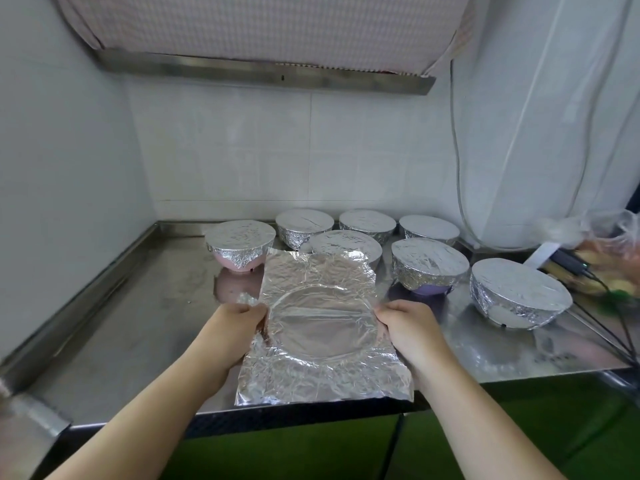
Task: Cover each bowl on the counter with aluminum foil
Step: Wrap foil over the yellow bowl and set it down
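a crinkled foil sheet [322, 327] lies draped over a bowl near the front of the steel desk [138, 323], the round rim of the bowl pressed up through the foil as a clear circle; the bowl itself is hidden beneath. the left hand [239, 322] pinches the sheet's left edge with curled fingers, and the right hand [403, 322] grips the right edge the same way, both at about the height of the rim. the near corners of the sheet spread flat toward the desk's front edge, and the far edge stands up a little, hiding part of a covered bowl [346, 245] just behind it. seven bowls in all sit wrapped in foil toward the back: a pink bowl [240, 247] at the left, three in a row along the tiled wall [304, 225] [367, 223] [429, 230], a purple bowl [429, 266] right of centre, and a larger-looking one [519, 296] nearest the right side. at the far right lie crumpled plastic bags [602, 237] and dark cables [602, 306]. a white cord [460, 185] hangs down the wall beside a pale curtain [554, 116].
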The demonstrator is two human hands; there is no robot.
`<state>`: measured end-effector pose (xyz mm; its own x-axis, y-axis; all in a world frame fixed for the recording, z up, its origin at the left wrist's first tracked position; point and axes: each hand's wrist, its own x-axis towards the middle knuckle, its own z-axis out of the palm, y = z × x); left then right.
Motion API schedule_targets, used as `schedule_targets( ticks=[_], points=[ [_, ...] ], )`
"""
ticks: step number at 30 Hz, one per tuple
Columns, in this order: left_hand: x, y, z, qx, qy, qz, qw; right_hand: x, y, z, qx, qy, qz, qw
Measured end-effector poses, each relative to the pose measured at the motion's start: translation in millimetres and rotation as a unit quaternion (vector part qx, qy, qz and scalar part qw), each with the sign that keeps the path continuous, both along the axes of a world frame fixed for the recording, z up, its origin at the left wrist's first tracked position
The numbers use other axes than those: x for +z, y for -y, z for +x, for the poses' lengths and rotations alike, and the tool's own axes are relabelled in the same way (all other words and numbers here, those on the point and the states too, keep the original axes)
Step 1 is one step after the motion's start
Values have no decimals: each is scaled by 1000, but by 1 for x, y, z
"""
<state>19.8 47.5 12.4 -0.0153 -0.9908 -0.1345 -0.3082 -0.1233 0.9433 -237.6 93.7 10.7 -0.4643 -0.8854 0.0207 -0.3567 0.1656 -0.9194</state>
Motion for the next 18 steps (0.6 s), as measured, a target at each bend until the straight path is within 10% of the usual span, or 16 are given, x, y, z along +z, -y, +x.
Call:
schedule_targets(
  ticks=[4, 9, 18],
  points=[
    [4, 2, 2, 22, 101, -69, 992, -4, 1, 1, 0, 17, -8, 1000],
    [32, -7, -21, -9, 343, -412, 844, -2, 3, 1, -5, 37, -2, 999],
    [-13, 23, -55, -185, 498, -209, 821, 41, 5, 22, 75, -335, -69, 937]
  ],
)
